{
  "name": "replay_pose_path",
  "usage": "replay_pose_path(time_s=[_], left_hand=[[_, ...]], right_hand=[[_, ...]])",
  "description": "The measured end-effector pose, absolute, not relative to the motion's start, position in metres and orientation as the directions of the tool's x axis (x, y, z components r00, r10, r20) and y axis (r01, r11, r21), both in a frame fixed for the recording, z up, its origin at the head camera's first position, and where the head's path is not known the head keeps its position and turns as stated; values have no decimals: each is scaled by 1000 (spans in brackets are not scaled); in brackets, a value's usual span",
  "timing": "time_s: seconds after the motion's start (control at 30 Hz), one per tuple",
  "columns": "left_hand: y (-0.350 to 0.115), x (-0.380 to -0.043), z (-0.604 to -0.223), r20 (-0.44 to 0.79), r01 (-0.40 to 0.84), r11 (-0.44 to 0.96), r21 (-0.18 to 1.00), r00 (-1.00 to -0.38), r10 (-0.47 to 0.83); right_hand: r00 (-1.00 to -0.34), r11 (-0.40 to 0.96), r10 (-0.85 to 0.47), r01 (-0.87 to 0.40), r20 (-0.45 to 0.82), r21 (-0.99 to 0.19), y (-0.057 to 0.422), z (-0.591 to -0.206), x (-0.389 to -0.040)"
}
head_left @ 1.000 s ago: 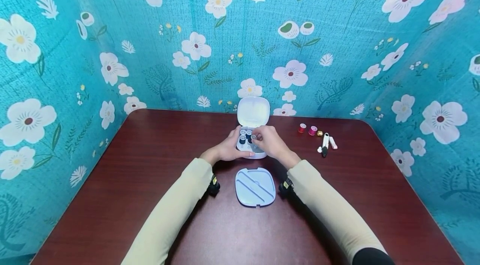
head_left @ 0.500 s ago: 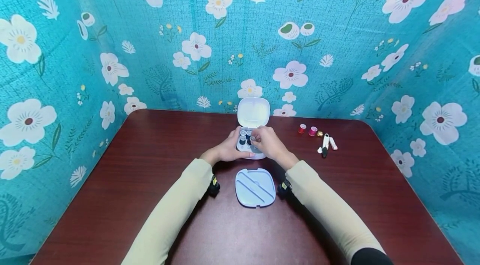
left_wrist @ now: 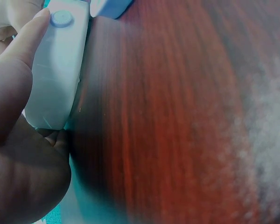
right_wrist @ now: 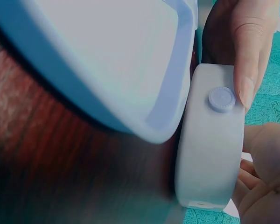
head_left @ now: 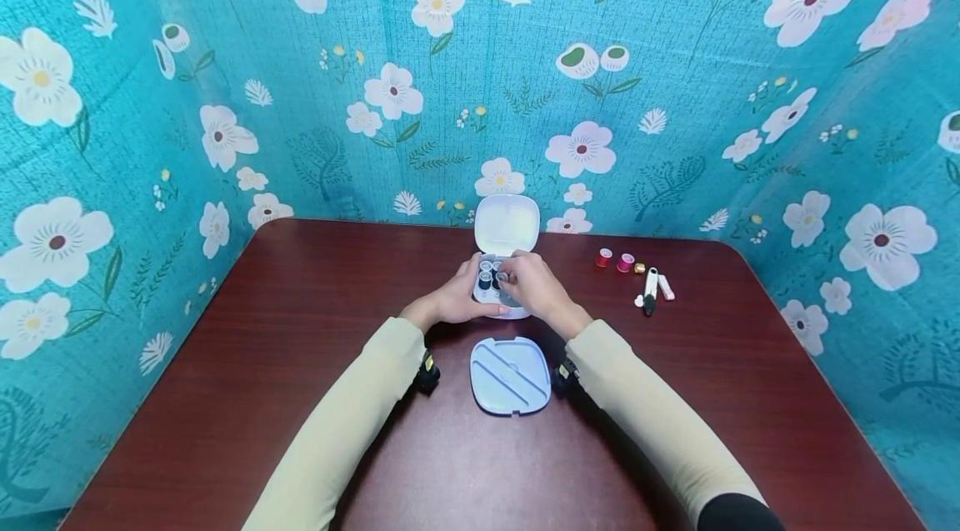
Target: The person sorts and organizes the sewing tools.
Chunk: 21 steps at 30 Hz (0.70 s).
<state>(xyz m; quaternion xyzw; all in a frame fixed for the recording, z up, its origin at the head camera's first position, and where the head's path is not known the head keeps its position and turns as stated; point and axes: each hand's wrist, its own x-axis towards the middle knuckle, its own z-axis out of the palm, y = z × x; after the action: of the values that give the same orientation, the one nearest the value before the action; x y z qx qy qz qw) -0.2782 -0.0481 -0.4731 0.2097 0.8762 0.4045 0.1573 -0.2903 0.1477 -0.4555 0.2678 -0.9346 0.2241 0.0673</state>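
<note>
A small pale sewing box [head_left: 516, 313] stands with its lid [head_left: 507, 222] raised at the back of the table. Dark thread spools [head_left: 485, 282] sit upright in its left part. My left hand [head_left: 454, 298] grips the box's left side, its thumb along the front wall. In the left wrist view the thumb tip lies at the round button [left_wrist: 61, 18]. My right hand [head_left: 535, 284] is over the right half of the box and pinches a dark thread spool [head_left: 503, 276] with clear ends. Its fingers hide part of the compartments. The right wrist view shows the box front [right_wrist: 207, 154].
A pale blue tray-like cover [head_left: 510, 377] with a diagonal groove lies just in front of the box. Off to the right are a red spool [head_left: 604, 257], a magenta spool [head_left: 626, 262], a small gold item [head_left: 640, 268] and white-and-black snips [head_left: 650, 291]. A floral curtain hangs behind the table.
My right hand has shifted slightly left over the box, with the spool between its fingers. My left hand, the box and the cover have stayed in place.
</note>
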Motion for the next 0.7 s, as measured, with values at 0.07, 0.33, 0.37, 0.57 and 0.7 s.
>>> replay_pose_path(time_s=[0.07,0.33,0.37,0.57,0.7], left_hand=[[-48,-278,-473,-101,243,582,776,-863,496],[-47,-279,-473,-82,261,568,780,-857,508],[-47,-279,-472,-77,266,565,781,-857,510],[-47,-280,-472,-59,281,552,785,-853,518],[-48,-280,-474,-65,277,559,781,-855,515]], right_hand=[[-849,762,-468,-529,245,-374,147,-455,-290],[-849,770,-469,-529,246,-358,146,-453,-288],[-847,770,-472,-532,246,-352,146,-453,-288],[-840,781,-487,-542,240,-310,145,-454,-289],[-836,780,-494,-547,237,-305,145,-455,-288]])
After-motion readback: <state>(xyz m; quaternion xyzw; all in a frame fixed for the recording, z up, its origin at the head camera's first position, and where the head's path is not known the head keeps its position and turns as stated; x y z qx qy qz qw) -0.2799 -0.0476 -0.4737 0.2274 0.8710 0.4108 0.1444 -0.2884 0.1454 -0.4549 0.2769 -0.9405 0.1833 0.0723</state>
